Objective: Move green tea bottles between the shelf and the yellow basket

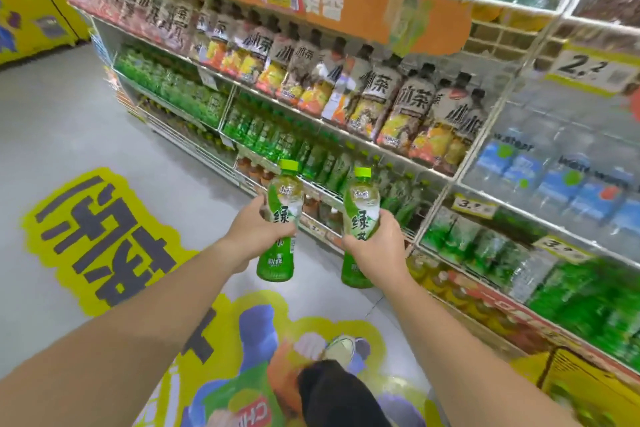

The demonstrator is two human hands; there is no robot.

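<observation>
We're holding two green tea bottles, one per hand, centre of frame, just in front of the shelf [346,135]. Left hand [254,236] is clamped round the waist of the left bottle [281,218]; right hand [375,246] is clamped round the waist of the right bottle [360,215]. Both bottles are upright, caps up, clear of the shelf rows.

Handling, as we're judging it: full-looking plastic bottles, so moderate weight and a wall that's giving slightly under squeeze. The shrink label is glossy, likely a bit slippery. Not fragile, but a drop could dent one or send it rolling. The mid-body grip we're using is looking best: label band, near the balance point. We're avoiding the cap as a hold.

Materials: light green ribbed screw caps, pale clear shoulders, green and white label, darker green base. Bodies are round, narrowing to the neck. The shelf is white wire and metal with price strips, packed with similar green bottles in the row behind our hands.

The yellow basket [571,388] is sitting at lower right, blurred; we're seeing only its rim and a dark handle.
</observation>
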